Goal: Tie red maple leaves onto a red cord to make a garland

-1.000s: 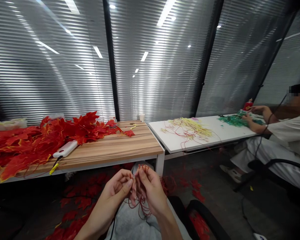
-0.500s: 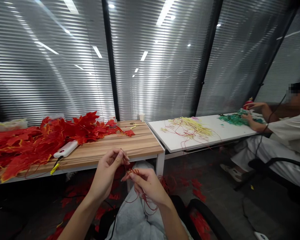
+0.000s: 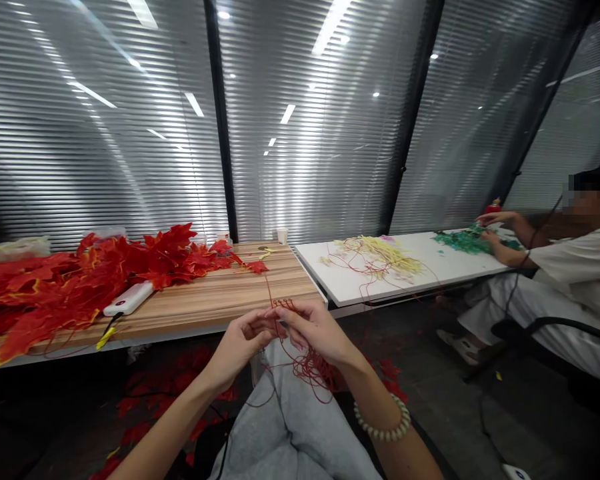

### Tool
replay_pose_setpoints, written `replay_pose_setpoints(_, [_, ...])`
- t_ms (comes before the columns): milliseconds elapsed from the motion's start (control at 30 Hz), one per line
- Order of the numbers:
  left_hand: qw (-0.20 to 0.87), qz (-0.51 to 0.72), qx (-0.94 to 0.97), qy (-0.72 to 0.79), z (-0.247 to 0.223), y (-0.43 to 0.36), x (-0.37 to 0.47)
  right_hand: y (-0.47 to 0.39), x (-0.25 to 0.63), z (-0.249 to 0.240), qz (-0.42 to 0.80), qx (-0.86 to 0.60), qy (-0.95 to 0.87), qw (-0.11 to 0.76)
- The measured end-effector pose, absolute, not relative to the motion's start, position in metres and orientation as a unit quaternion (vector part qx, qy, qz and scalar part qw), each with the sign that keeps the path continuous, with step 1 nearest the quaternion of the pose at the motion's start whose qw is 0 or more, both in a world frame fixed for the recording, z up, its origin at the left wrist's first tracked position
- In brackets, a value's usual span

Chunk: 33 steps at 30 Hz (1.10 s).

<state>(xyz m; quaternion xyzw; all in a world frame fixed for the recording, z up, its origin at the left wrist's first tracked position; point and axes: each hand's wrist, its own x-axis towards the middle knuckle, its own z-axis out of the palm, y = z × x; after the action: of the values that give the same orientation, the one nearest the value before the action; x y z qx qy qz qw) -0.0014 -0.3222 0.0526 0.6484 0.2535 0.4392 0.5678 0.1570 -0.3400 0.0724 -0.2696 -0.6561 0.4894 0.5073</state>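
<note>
Above my lap, both hands meet at a thin red cord. My right hand pinches the cord, and a row of small red loops stands above its fingertips. The fingers of my left hand are closed on the cord beside it. A short end of cord rises between the hands toward the wooden table. Below my right hand a tangle of the same cord hangs over my grey trousers. A beaded bracelet is on my right wrist.
Red artificial leaves, a white power bank and a paper cup are on the wooden table. The white table bears yellow strands and green pieces. At the right sits a person. Red leaves lie on the floor.
Both hands have moved up and to the right and come closer together. More of the cord tangle and the bracelet now show. The person's hands at the right have left the red object.
</note>
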Motion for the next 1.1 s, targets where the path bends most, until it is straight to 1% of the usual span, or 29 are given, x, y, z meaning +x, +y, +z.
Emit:
replay_pose_setpoints(100, [0.509,0.419,0.687,0.304,0.059,-0.324,-0.006,-0.336,0.162,0.076,0.453,-0.288,-0.675,0.506])
replay_pose_setpoints(167, [0.491,0.421,0.689,0.326,0.065,-0.324,-0.013,-0.334,0.168,0.079,0.417,-0.312,-0.694,0.498])
replay_pose_setpoints(233, [0.468,0.439,0.683,0.347,0.072,-0.321,-0.024,-0.334,0.179,0.081,0.346,-0.338,-0.726,0.489])
replay_pose_setpoints(300, [0.425,0.473,0.675,0.374,0.081,-0.316,-0.041,-0.335,0.196,0.080,0.246,-0.355,-0.772,0.465])
replay_pose_setpoints(400, [0.351,0.537,0.658,0.394,0.098,-0.306,-0.070,-0.339,0.231,0.071,0.118,-0.380,-0.833,0.384])
replay_pose_setpoints(533, [0.284,0.573,0.640,0.425,0.126,-0.298,-0.109,-0.344,0.290,0.042,-0.064,-0.427,-0.875,0.220])
replay_pose_setpoints(567, [0.249,0.562,0.644,0.456,0.134,-0.297,-0.118,-0.345,0.306,0.035,-0.107,-0.423,-0.881,0.181])
replay_pose_setpoints(633, [0.107,0.530,0.659,0.522,0.146,-0.294,-0.138,-0.345,0.339,0.021,-0.181,-0.399,-0.890,0.121])
replay_pose_setpoints(700, [-0.070,0.451,0.683,0.571,0.153,-0.289,-0.161,-0.342,0.371,0.013,-0.244,-0.367,-0.894,0.084])
replay_pose_setpoints(733, [-0.132,0.394,0.696,0.585,0.153,-0.286,-0.173,-0.341,0.386,0.012,-0.269,-0.351,-0.894,0.065])
replay_pose_setpoints(800, [-0.218,0.315,0.727,0.569,0.150,-0.280,-0.197,-0.336,0.412,0.014,-0.299,-0.359,-0.883,0.049])
replay_pose_setpoints(867, [-0.241,0.266,0.785,0.505,0.142,-0.275,-0.218,-0.332,0.433,0.020,-0.319,-0.389,-0.863,0.049])
replay_pose_setpoints(967, [-0.240,0.258,0.857,0.376,0.130,-0.273,-0.234,-0.328,0.452,0.032,-0.344,-0.423,-0.836,0.065])
replay_pose_setpoints(1033, [-0.230,0.271,0.869,0.343,0.125,-0.275,-0.236,-0.327,0.460,0.040,-0.351,-0.425,-0.830,0.082])
replay_pose_setpoints(1100, [-0.212,0.312,0.857,0.350,0.121,-0.278,-0.232,-0.326,0.467,0.047,-0.349,-0.424,-0.830,0.094])
